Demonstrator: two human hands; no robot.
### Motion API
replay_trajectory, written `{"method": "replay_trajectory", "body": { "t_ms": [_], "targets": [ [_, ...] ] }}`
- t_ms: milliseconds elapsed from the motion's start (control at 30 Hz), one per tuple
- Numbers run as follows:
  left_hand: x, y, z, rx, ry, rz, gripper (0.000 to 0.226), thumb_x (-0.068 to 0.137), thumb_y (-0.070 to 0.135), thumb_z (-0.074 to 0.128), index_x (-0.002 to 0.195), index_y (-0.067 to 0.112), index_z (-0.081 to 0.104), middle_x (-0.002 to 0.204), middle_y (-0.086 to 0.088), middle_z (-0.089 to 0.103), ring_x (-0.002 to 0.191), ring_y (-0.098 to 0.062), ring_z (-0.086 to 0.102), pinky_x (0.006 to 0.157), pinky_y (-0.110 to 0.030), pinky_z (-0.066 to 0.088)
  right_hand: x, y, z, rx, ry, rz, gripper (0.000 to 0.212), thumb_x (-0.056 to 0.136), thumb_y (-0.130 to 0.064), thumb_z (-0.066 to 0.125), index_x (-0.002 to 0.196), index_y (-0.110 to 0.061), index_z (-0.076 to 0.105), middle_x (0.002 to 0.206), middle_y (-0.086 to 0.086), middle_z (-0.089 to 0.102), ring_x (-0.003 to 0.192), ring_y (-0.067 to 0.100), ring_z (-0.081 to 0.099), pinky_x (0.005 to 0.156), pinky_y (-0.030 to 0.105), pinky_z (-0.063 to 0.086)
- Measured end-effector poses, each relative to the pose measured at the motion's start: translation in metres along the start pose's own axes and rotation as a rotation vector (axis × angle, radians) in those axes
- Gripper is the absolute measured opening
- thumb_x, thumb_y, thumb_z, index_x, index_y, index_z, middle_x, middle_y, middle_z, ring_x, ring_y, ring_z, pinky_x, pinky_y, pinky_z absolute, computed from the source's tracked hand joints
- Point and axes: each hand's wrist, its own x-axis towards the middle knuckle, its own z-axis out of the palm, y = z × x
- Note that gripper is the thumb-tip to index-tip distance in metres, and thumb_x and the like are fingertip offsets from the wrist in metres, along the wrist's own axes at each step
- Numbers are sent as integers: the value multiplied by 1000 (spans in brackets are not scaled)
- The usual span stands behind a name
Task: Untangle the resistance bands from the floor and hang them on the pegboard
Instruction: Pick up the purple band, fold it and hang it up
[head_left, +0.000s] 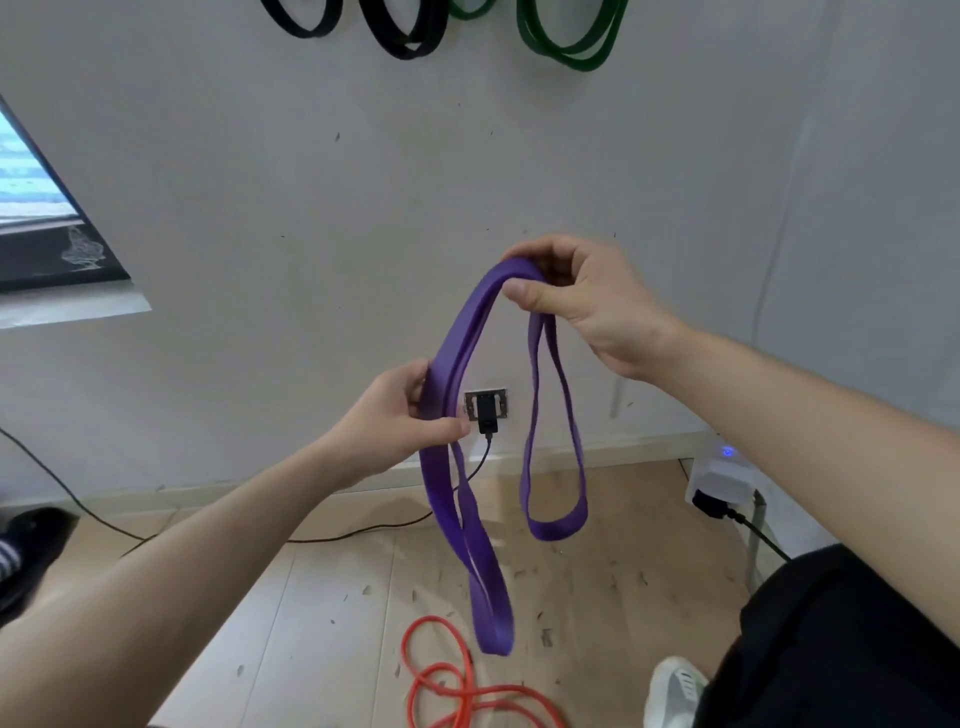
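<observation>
Purple band (452, 353) hangs in the air in front of the wall (260, 182), held up by both hands and folded over so that it drops in two loops. The right hand (587, 306) is the higher one and pinches the top of the fold between thumb and curled fingers; a shorter loop falls below it. The left hand (400, 421), lower and well apart from the right, grips the doubled strands on the near side, thumb across them, and a longer loop hangs from it, its bottom end above the floor (322, 597). An orange band (441, 680) lies coiled on the wooden boards just below that loop, not touching it. High on the wall hang black bands (402, 36) and, to their right, green bands (566, 41), their tops cut off by the frame edge. Behind the purple band a black plug (487, 415) sits in a socket (501, 402), its cable (363, 530) trailing left along the floor. A white box (722, 478) with a blue light stands by the skirting at right, and a white shoe (672, 691) shows at the bottom edge.
</observation>
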Motion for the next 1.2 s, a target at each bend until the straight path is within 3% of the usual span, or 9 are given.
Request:
{"method": "replay_trajectory", "body": {
  "t_ms": [167, 267, 433, 600, 700, 900, 1033, 1133, 1200],
  "targets": [
    [-1, 0, 0, 27, 67, -2, 36, 81, 13, 84, 110, 17, 63, 94, -8, 72, 87, -28, 71, 78, -39, 62, 5, 10, -23, 6, -19, 87, 21, 87, -2, 70, 106, -11, 65, 91, 6, 68, 83, 16, 64, 83, 30, 53],
    [-2, 5, -5, -30, 131, 8, 30, 83, 6, 80, 109, 12, 67, 94, -14, 73, 86, -33, 70, 81, -41, 61, 3, 21, -43, -154, -176, 206, 23, 87, -3, 71, 107, -13, 65, 93, 11, 69, 85, 16, 66, 83, 28, 53],
    [-3, 13, -9, -98, 171, 79, 31, 84, -4, 76, 102, 22, 73, 85, 0, 72, 79, -12, 66, 82, -32, 57, -4, 39, -51, -487, -520, 390, 22, 85, -8, 76, 105, -13, 69, 105, 16, 72, 98, 25, 68, 94, 39, 54],
    [-3, 26, -3, -130, 133, 148, 35, 85, -4, 75, 109, 22, 74, 88, 6, 76, 82, -10, 69, 80, -23, 57, -15, 31, -26, -668, -785, 459, 32, 87, -21, 75, 117, -18, 67, 118, -2, 70, 110, 10, 63, 94, 27, 49],
    [-3, 30, -1, -84, 120, 189, 33, 84, 2, 78, 112, 18, 74, 93, 5, 78, 86, -10, 72, 80, -23, 58, -17, 16, -9, -422, -741, 413, 53, 83, -23, 79, 132, -24, 58, 130, -5, 64, 118, 10, 60, 92, 21, 52],
    [-4, 28, -6, -142, 159, 196, 37, 84, -3, 77, 117, 13, 69, 85, 0, 76, 76, -12, 69, 72, -21, 55, -18, 10, 10, -298, -558, 267, 33, 82, -21, 80, 110, -11, 68, 109, 19, 70, 104, 35, 66, 95, 52, 53],
    [-5, 22, -7, -93, 116, 157, 41, 81, -5, 79, 113, 16, 66, 81, -2, 74, 75, -17, 68, 75, -32, 59, -16, 0, 9, -251, -448, 208, 26, 82, -17, 80, 105, -9, 70, 101, 15, 72, 93, 30, 69, 88, 39, 58],
    [-5, 19, -1, -81, 61, 131, 34, 79, -7, 80, 105, 13, 68, 77, 7, 71, 73, -11, 66, 76, -29, 57, -16, -8, 9, -202, -409, 165, 21, 83, -11, 78, 103, -7, 71, 93, 8, 72, 83, 15, 66, 78, 26, 53],
    [-3, 18, 2, -81, 53, 130, 29, 80, -7, 79, 103, 6, 68, 79, 7, 70, 73, -9, 67, 74, -25, 58, -14, -11, 7, -175, -385, 138, 18, 84, -10, 77, 101, -8, 72, 92, 8, 72, 84, 15, 66, 80, 28, 54]
  ]
}}
